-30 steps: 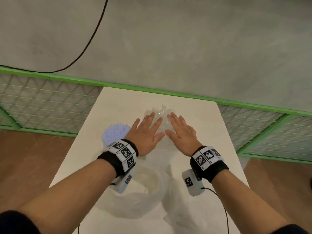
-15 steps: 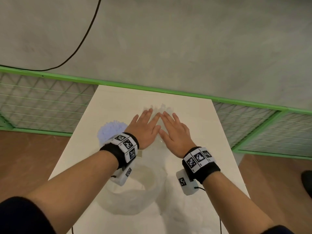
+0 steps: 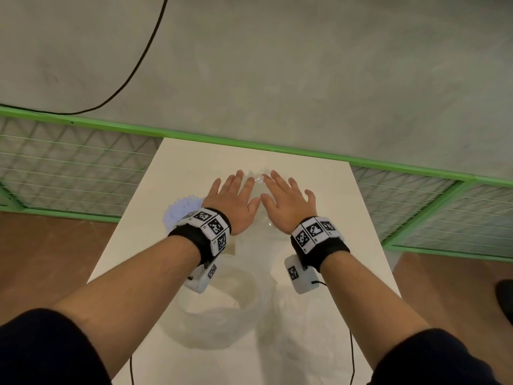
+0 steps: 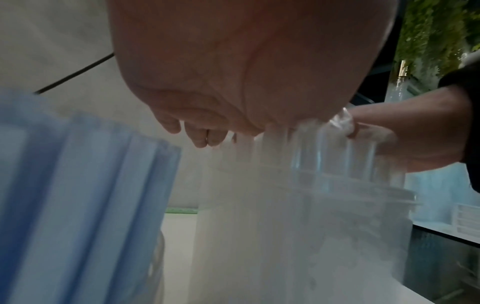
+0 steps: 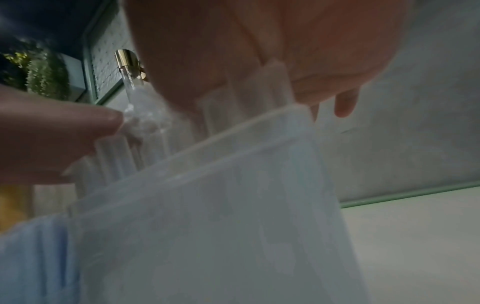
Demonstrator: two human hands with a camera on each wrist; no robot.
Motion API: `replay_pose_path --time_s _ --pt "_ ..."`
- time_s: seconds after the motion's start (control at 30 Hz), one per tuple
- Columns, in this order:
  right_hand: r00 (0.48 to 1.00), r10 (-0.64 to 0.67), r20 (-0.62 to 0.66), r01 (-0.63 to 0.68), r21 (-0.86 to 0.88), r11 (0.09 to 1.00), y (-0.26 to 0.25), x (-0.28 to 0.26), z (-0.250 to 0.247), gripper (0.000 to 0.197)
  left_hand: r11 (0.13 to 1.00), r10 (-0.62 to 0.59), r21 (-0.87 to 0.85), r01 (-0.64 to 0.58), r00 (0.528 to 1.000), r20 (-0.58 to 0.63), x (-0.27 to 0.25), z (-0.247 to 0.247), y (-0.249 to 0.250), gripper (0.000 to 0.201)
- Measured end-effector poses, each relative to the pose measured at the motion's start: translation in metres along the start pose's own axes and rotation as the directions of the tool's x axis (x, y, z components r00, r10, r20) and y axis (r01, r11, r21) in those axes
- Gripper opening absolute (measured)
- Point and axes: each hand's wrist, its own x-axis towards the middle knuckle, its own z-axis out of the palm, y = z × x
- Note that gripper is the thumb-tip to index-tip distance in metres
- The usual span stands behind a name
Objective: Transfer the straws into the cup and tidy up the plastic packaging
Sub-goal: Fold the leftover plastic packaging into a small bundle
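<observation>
A clear cup [image 4: 298,226] [image 5: 207,226] stands on the white table [image 3: 347,204], filled with upright clear straws [image 3: 258,176] [image 4: 324,148] [image 5: 259,86]. My left hand [image 3: 233,201] [image 4: 233,72] and right hand [image 3: 286,204] [image 5: 285,41] lie flat side by side on the straw tops, fingers straight, thumbs meeting. The cup is hidden under the hands in the head view. Crumpled clear plastic packaging [image 3: 222,309] lies on the table below my wrists.
A second cup of blue straws [image 3: 180,211] [image 4: 78,185] stands just left of my left wrist. More clear plastic [image 3: 299,329] lies at the near right. A green mesh fence [image 3: 69,168] borders the table's far side, and a black cable [image 3: 138,59] crosses the floor.
Both hands have stayed flat on the straw tops. Their fingers, angled toward each other half a second ago, now point more forward. Nothing was taken hold of or let go.
</observation>
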Motion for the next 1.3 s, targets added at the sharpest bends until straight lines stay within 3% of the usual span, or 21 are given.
replay_pose_path --time_s 0.1,0.17,0.23,0.3,0.33,0.37,0.4,0.47,0.57,0.63,0.7,0.77,0.83,0.97,1.13,1.2,1.3 --pt "0.998 0.014 0.067 -0.012 -0.030 0.999 0.001 0.000 -0.008 0.050 1.000 -0.005 0.030 0.004 0.999 0.042 -0.002 -0.005 -0.003 0.064" --pt "0.999 -0.001 0.048 -0.002 0.067 0.998 0.000 -0.005 -0.014 0.048 0.999 -0.002 -0.045 0.003 1.000 0.025 -0.010 -0.009 -0.004 0.068" --pt "0.984 -0.012 -0.176 0.046 0.192 0.980 0.004 -0.016 -0.020 0.044 0.981 0.002 -0.193 -0.027 0.992 -0.129 -0.028 -0.015 -0.007 0.071" --pt "0.869 0.015 -0.494 0.173 0.334 0.927 0.009 -0.036 -0.024 0.033 0.946 -0.033 -0.315 -0.077 0.944 -0.329 -0.060 -0.021 -0.016 0.063" --pt "0.798 0.046 -0.601 0.243 0.391 0.888 0.012 -0.049 -0.024 0.025 0.934 -0.052 -0.343 -0.100 0.912 -0.407 -0.081 -0.021 -0.023 0.053" --pt "0.760 0.092 -0.644 0.278 0.450 0.849 0.014 -0.063 -0.023 0.017 0.924 -0.065 -0.364 -0.118 0.890 -0.452 -0.101 -0.018 -0.031 0.042" --pt "0.764 0.150 -0.628 0.264 0.516 0.815 0.015 -0.079 -0.020 0.016 0.916 -0.087 -0.386 -0.109 0.885 -0.457 -0.122 -0.013 -0.040 0.029" --pt "0.838 0.219 -0.500 0.159 0.608 0.778 0.015 -0.107 -0.009 0.022 0.916 -0.161 -0.402 -0.008 0.910 -0.383 -0.155 0.006 -0.058 0.010" --pt "0.967 0.187 -0.174 -0.043 0.611 0.790 0.011 -0.134 0.022 0.020 0.898 -0.305 -0.378 0.226 0.938 -0.164 -0.175 0.047 -0.083 0.007" --pt "0.982 0.181 0.054 -0.178 0.581 0.794 0.008 -0.139 0.043 0.022 0.852 -0.349 -0.423 0.308 0.937 -0.021 -0.173 0.070 -0.093 0.024" --pt "0.963 0.193 0.190 -0.269 0.600 0.754 0.002 -0.139 0.058 0.024 0.791 -0.347 -0.509 0.339 0.934 0.083 -0.164 0.084 -0.097 0.034" --pt "0.955 0.227 0.189 -0.295 0.622 0.726 -0.008 -0.137 0.064 0.015 0.745 -0.328 -0.571 0.344 0.935 0.136 -0.155 0.090 -0.095 0.024" --pt "0.962 0.236 0.136 -0.270 0.595 0.757 -0.017 -0.137 0.064 0.007 0.726 -0.317 -0.601 0.332 0.939 0.136 -0.150 0.092 -0.094 0.010" --pt "0.974 0.227 -0.008 -0.200 0.437 0.877 -0.022 -0.136 0.054 0.016 0.752 -0.307 -0.592 0.289 0.949 0.074 -0.157 0.079 -0.102 0.012" --pt "0.969 0.199 -0.149 -0.154 0.267 0.951 -0.033 -0.141 0.035 0.020 0.813 -0.222 -0.562 0.154 0.974 -0.054 -0.170 0.052 -0.102 0.012" --pt "0.972 0.186 -0.144 -0.128 0.340 0.932 -0.042 -0.145 0.025 0.017 0.810 -0.193 -0.576 0.115 0.978 -0.076 -0.173 0.044 -0.100 0.018" --pt "0.980 0.198 -0.033 -0.140 0.594 0.792 -0.049 -0.152 0.008 0.015 0.822 -0.158 -0.567 0.062 0.980 -0.122 -0.176 0.036 -0.104 0.017"
